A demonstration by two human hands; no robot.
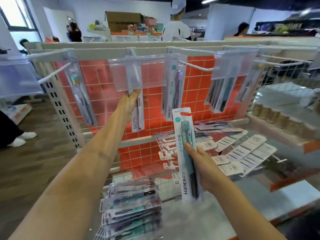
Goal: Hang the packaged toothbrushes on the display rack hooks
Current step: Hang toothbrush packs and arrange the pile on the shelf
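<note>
On the orange-backed rack (199, 80), a clear tag (136, 73) hides left hand (129, 104) fingertips.

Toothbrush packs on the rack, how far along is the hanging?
Done: several packs already hang on the display rack hooks. In hand: the left hand reaches the red toothbrush pack on its hook; the right hand holds a teal toothbrush pack. Left: the stack of packs and the loose packs on the shelf.

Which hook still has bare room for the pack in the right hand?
The bare hook between the purple pack and the dark packs is free. So is the far-left hook. The hook where the left hand holds the red pack is taken.
</note>
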